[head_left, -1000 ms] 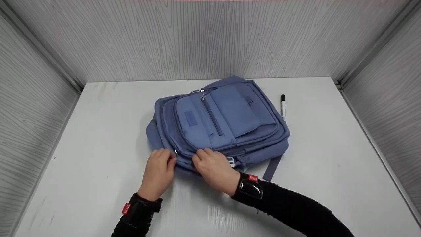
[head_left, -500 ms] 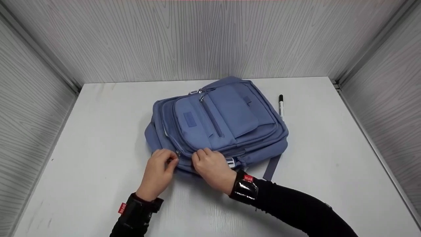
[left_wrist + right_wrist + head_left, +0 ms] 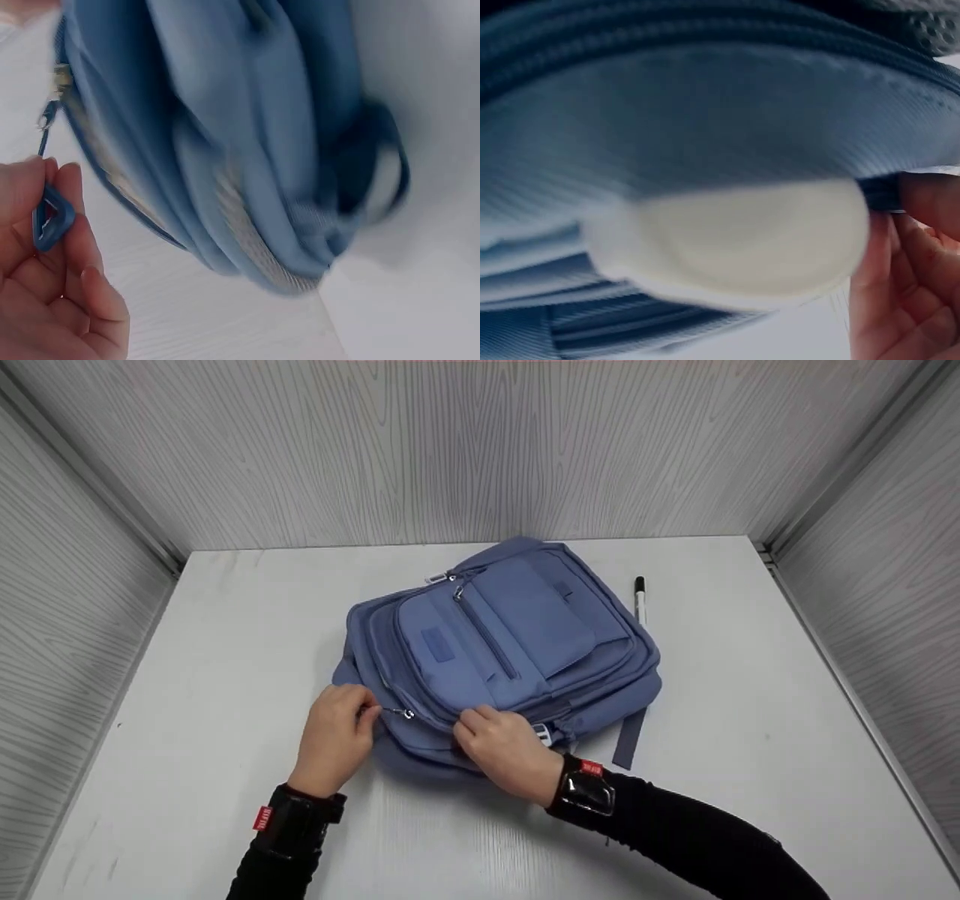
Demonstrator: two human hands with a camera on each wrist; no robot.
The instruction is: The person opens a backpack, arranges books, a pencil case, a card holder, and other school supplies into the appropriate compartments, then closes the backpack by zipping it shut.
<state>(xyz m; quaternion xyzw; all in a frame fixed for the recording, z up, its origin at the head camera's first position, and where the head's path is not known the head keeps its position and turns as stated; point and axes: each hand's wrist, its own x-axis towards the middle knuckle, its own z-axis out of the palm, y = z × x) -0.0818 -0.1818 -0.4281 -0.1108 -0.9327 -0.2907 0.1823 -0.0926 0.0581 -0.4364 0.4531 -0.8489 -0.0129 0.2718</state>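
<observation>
The left hand (image 3: 334,733) has drawn the zip pull (image 3: 397,712) leftward since the earlier frame. The blue backpack (image 3: 502,645) lies flat mid-counter (image 3: 750,720), a marker (image 3: 640,598) just beside it. No readable writing. Left grip pinches the pull; the right hand (image 3: 510,750) curls round the backpack's near edge.

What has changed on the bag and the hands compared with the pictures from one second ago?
The left hand, which pinches the zipper pull, has moved to the left along the backpack, drawing the zipper slider with it. The right hand shifted slightly right and nearer, and keeps gripping the bag's near edge. The backpack turned a little. The marker stayed on the table.
</observation>
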